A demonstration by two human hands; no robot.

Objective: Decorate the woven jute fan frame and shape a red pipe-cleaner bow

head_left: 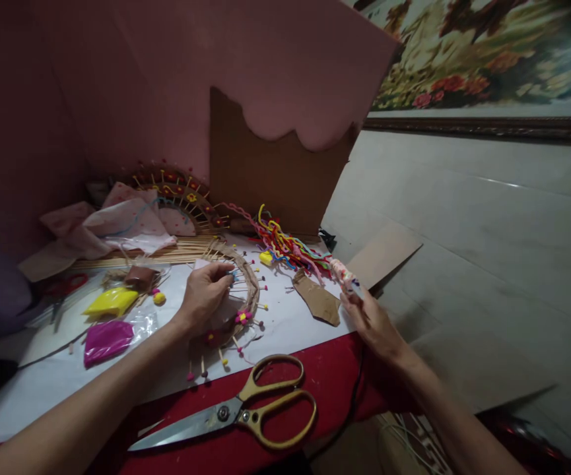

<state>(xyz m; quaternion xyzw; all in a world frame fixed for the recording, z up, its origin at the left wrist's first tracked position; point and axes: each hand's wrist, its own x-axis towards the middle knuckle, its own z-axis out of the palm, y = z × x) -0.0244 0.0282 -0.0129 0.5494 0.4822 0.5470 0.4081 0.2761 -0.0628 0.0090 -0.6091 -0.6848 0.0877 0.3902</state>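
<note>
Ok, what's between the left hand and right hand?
Head view: a brown cardboard cutout on the white sheet, plus part of the woven ring under the left hand; the right hand grips a patterned stick.

A red-clothed table carried a white paper sheet. A round woven wicker frame sat mid-sheet, with a yellow clay lump and a magenta clay lump at nine o'clock. A brown cardboard cut-out lay at three and gold-handled steel scissors at six.
</note>
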